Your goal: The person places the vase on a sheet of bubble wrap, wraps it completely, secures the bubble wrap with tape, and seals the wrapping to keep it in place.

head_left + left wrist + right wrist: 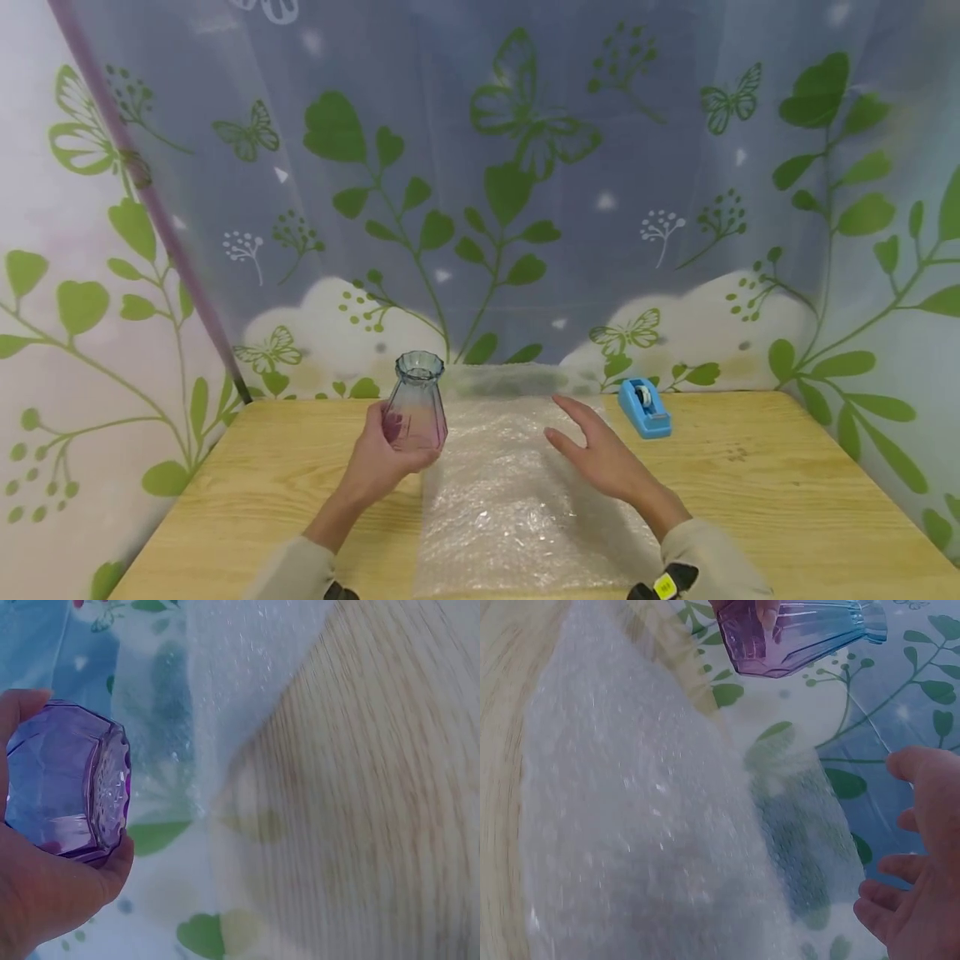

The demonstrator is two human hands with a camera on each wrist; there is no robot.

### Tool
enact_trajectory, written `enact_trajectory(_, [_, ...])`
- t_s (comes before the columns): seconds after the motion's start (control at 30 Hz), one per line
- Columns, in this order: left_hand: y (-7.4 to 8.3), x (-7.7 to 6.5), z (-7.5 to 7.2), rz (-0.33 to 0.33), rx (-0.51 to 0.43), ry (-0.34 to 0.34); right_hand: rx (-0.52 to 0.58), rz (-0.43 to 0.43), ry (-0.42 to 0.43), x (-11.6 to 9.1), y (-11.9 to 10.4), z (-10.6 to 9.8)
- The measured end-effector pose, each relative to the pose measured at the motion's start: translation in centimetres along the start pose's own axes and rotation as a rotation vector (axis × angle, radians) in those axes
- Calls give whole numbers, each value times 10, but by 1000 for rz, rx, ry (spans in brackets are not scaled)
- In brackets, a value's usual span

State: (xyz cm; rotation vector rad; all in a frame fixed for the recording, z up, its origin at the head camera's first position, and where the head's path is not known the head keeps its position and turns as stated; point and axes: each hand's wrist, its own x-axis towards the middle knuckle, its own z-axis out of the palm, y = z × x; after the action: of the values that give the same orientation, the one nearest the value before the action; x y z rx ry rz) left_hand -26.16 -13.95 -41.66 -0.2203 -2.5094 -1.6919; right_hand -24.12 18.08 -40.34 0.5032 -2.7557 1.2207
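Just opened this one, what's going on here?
A person's left hand holds a blue-and-purple glass vase, mouth up, off the table. Their right hand holds nothing, its fingers apart over a sheet of bubble wrap spread on the table. A blue tape dispenser stands toward the back, right of the sheet. Nothing is wrapped yet.
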Motion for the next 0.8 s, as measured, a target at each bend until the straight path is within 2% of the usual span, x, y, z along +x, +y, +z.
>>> enact_trajectory(0.17, [8, -4, 10, 64, 35, -28, -21, -25, 37, -10, 12, -14])
enact_trajectory(0.33, [18, -8, 22, 136, 163, -46, -37, -28, 49, -20, 19, -31])
enact_trajectory(0.5, [27, -12, 31, 202, 239, -81, -68, -59, 64, -30, 24, -42])
enact_trajectory(0.8, [37, -22, 47, 289, 518, -170, -134, -136, 130, -44, 23, -48])
